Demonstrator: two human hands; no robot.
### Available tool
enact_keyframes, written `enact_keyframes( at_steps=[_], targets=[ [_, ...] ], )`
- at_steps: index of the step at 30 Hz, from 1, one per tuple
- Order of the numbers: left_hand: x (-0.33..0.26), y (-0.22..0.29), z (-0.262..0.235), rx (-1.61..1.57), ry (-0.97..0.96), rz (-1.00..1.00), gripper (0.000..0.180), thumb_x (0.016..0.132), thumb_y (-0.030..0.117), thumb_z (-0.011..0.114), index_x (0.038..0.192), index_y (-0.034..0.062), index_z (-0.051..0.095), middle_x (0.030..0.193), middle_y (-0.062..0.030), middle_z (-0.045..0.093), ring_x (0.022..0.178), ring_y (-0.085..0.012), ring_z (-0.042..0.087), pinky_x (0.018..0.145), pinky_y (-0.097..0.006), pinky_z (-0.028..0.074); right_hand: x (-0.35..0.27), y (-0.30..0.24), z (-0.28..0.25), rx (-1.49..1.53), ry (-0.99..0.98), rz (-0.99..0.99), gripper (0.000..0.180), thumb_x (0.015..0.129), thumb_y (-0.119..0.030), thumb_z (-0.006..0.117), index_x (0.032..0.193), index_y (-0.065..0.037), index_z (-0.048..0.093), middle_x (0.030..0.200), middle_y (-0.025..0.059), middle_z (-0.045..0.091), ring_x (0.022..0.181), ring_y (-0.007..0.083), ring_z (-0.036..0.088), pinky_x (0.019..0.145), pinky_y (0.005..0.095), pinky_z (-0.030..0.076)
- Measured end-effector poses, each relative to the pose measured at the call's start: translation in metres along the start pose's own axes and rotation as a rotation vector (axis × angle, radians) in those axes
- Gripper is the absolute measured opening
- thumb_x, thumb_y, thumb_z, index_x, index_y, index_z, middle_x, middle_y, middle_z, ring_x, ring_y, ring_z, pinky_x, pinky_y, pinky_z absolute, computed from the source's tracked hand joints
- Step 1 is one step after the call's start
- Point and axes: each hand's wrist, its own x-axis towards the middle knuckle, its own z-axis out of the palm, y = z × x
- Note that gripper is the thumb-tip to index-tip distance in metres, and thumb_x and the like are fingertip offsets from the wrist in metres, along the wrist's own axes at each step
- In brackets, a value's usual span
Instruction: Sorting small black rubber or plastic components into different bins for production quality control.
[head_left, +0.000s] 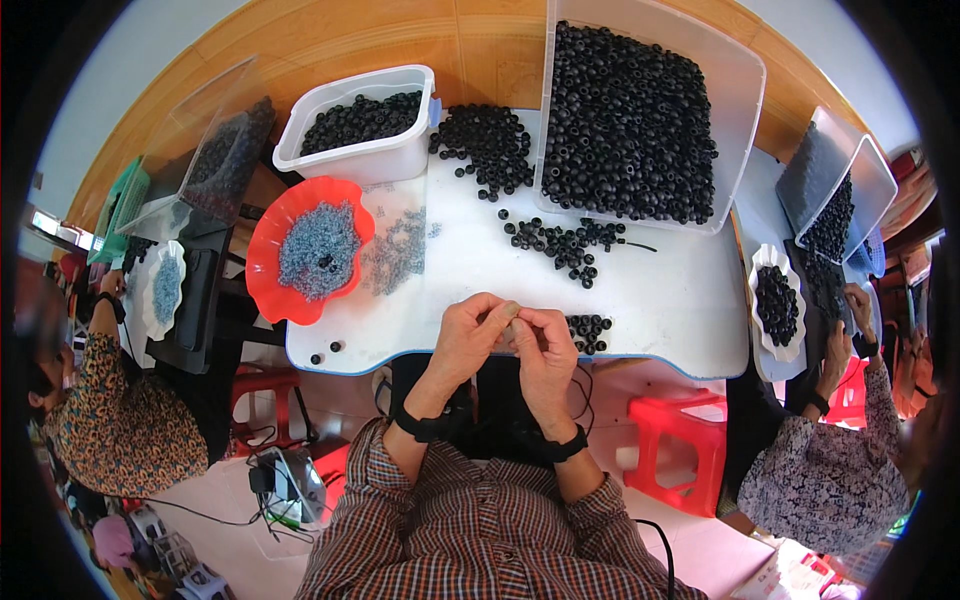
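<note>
My left hand (466, 338) and my right hand (546, 362) meet at the fingertips above the front edge of the white table (470, 270). Both are closed in a pinch, thumbs against forefingers; whatever sits between them is too small or hidden to make out. Beside my right hand lies a tight cluster of small round black pieces with holes (590, 333). Farther back, more black pieces (565, 240) are scattered loosely. To the left, a red scalloped bowl (262, 245) holds tiny bluish clear pieces with a few black ones on top.
A large clear bin (738, 120) and a white tub (385, 160), both with black pieces, stand at the back. Between them is a black heap (485, 140). Clear bits (398, 250) lie beside the red bowl. Co-workers sit left and right; a red stool (672, 440) stands at right.
</note>
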Motion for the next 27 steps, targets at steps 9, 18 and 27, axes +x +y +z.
enact_keyframes(
  at_steps=[9, 18, 27],
  targets=[
    [0.054, 0.015, 0.004, 0.734, 0.241, 0.537, 0.016, 0.087, 0.007, 0.060, 0.101, 0.0029, 0.067, 0.085, -0.0175, 0.060, 0.072, -0.0365, 0.060, 0.065, -0.041, 0.049, 0.004, -0.003, -0.010, -0.072, 0.051, 0.043, 0.008, 0.093, -0.002, 0.061, 0.100, 0.002, 0.060, 0.090, 0.0041, 0.056, 0.069, 0.0088, 0.057, 0.061, 0.0221, 0.048],
    [0.086, 0.017, 0.009, 0.945, 0.189, 0.484, 0.021, 0.079, 0.008, 0.068, 0.100, 0.0042, 0.067, 0.088, -0.0171, 0.059, 0.069, -0.0313, 0.060, 0.065, -0.040, 0.048, 0.004, -0.001, -0.011, -0.083, 0.034, 0.012, 0.008, 0.092, -0.001, 0.061, 0.100, 0.002, 0.060, 0.090, 0.0042, 0.056, 0.068, 0.0086, 0.057, 0.060, 0.0220, 0.048],
    [0.083, 0.013, 0.001, 0.926, 0.197, 0.430, 0.016, 0.077, 0.008, 0.071, 0.091, 0.0021, 0.066, 0.082, -0.0145, 0.061, 0.067, -0.0267, 0.061, 0.063, -0.037, 0.049, 0.004, -0.001, -0.010, -0.081, 0.036, 0.021, 0.008, 0.092, -0.001, 0.062, 0.099, 0.002, 0.060, 0.089, 0.0036, 0.057, 0.068, 0.0084, 0.057, 0.060, 0.0219, 0.048]
  ],
)
